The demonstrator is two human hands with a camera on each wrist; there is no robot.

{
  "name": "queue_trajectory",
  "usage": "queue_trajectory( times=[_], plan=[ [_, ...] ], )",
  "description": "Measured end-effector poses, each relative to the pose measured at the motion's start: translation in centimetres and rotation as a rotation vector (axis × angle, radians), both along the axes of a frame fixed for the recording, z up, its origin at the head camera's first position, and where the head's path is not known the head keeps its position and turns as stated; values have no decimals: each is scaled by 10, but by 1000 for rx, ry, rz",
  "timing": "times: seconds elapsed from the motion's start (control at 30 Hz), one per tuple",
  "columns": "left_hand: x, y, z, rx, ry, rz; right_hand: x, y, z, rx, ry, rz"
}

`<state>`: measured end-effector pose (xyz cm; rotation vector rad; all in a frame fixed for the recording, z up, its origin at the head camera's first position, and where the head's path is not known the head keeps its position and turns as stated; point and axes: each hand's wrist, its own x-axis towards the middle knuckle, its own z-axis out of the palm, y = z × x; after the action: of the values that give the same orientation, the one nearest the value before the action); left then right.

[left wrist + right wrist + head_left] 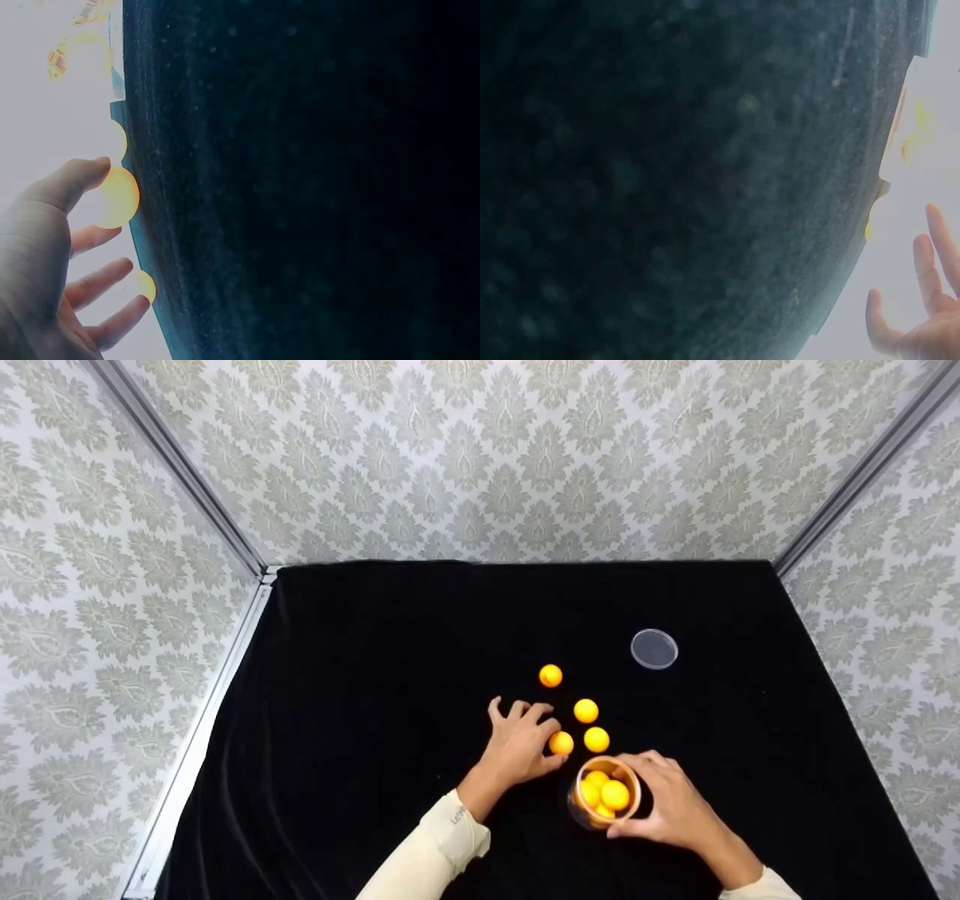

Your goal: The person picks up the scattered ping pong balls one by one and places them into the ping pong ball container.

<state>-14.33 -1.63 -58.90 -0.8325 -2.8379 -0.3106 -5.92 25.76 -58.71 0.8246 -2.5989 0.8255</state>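
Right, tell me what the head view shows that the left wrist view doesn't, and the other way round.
Only the head view shows the clear lid, the patterned wallpaper and the right hand around the jar.

Only the left wrist view shows the palm side of the left hand and what looks like printing on the jar, though glare washes it out.

Both show a ball between left thumb and forefinger, other loose balls, part of the jar and the dark cloth.

Sleeves [424, 861] cut off, balls [615, 795] in jar [635, 793] partly hidden
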Motion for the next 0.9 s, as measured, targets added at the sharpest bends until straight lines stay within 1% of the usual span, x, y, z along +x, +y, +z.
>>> queue_trajectory(
  times=[0.2, 0.33, 0.43, 0.63, 0.77, 0.9],
  plan=[
    [1, -2, 4, 6, 8, -3, 1, -1, 1, 0, 0, -2],
    [1, -3, 9, 32, 38, -17, 1, -1, 1, 2, 8, -1],
    [0, -5, 14, 53, 70, -24, 0, -1, 1, 2, 11, -1],
    [1, -10, 31, 103, 152, -34, 0, -1, 1, 4, 9, 2],
    [4, -11, 44, 134, 182, -52, 1, -1, 2, 4, 7, 4],
    [8, -10, 58, 162, 197, -78, 0, -1, 2, 4, 10, 5]
  ],
)
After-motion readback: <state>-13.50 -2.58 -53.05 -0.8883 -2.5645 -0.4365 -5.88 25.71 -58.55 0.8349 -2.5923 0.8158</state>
